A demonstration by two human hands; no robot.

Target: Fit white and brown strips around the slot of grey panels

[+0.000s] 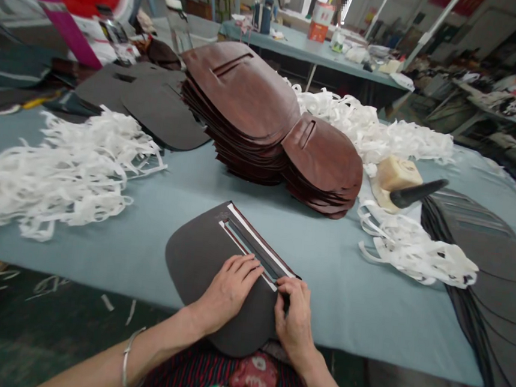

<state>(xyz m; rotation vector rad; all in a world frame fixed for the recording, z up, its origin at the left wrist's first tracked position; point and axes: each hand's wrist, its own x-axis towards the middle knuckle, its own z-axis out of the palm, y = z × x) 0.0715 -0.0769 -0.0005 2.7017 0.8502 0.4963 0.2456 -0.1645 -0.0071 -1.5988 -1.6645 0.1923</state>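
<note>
A dark grey rounded leather panel (194, 251) lies at the table's front edge, its lower part hanging toward my lap. A long slot runs through it, bordered by white strips (261, 237) with thin brown edges showing. My left hand (229, 287) rests flat on the panel, its fingertips beside the slot. At the slot's near right end, my right hand (293, 311) pinches the panel's edge between thumb and curled fingers. Exactly what lies under those fingertips is hidden.
Stacked brown leather panels (248, 96) stand just beyond. White strip piles lie left (70, 171), behind (350, 120) and right (419, 253). A cream block (398, 172) with a dark handle-like piece (418, 192) sits right. More grey panels (166, 110) lie at the back left.
</note>
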